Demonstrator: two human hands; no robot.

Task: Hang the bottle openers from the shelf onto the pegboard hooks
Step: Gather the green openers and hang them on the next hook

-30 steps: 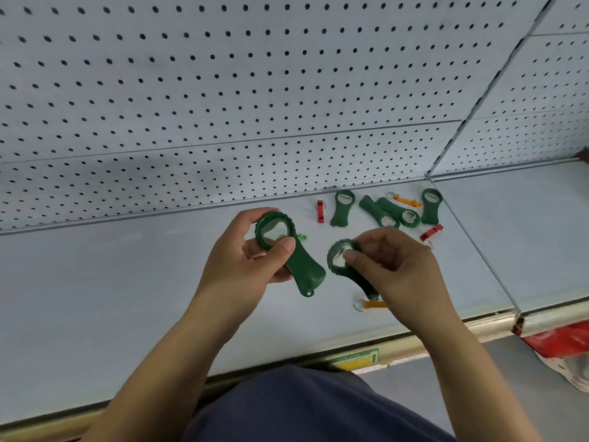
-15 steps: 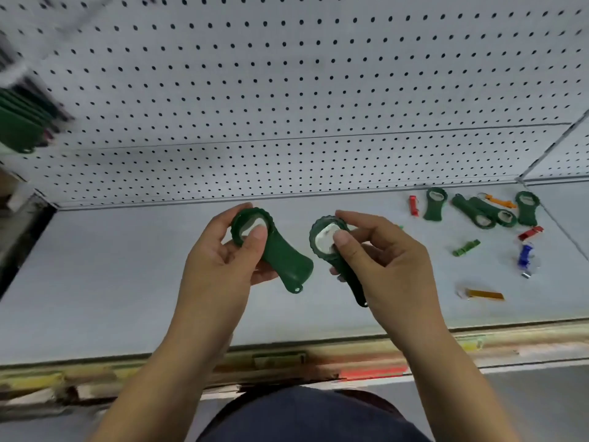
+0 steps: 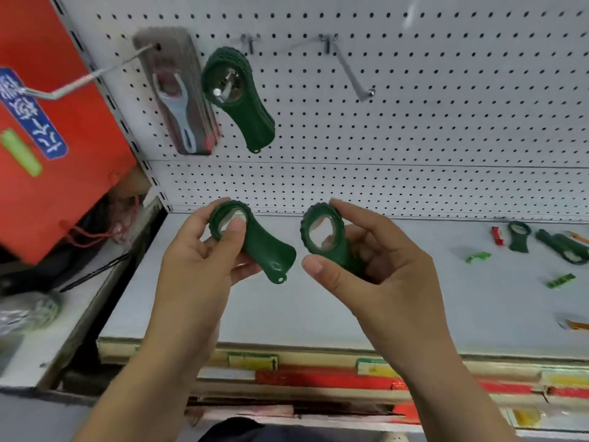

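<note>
change: since half a second ago the view has swung up and to the left, so the pegboard (image 3: 446, 122) hooks are now seen and the loose openers (image 3: 519, 236) sit at the right edge; the left hand (image 3: 197, 260) and the right hand (image 3: 382, 269) keep one opener each, and the right thumb has slid lower, off the ring.
packaged silver openers (image 3: 178, 97): hang on the far-left hook in clear packs, just beside the green ones.
left hand: fingers curled round the ring end of a green opener (image 3: 258, 247), thumb pressed on the ring; the handle points down and right, so the round hole stays mostly free for a hook.
hung green openers (image 3: 242, 103): several stacked on one hook through their ring holes, handles hanging down; probably the place for the two in hand.
empty hook (image 3: 353, 71): bare, up and to the right of the green stack.
right hand: grips a second green opener (image 3: 325, 237), fingers behind it and thumb low beside the handle; the ring faces the camera, hole uncovered.
loose openers: green ones and small coloured ones lie on the shelf (image 3: 318, 314), well apart from the hands, not yet hung.
</note>
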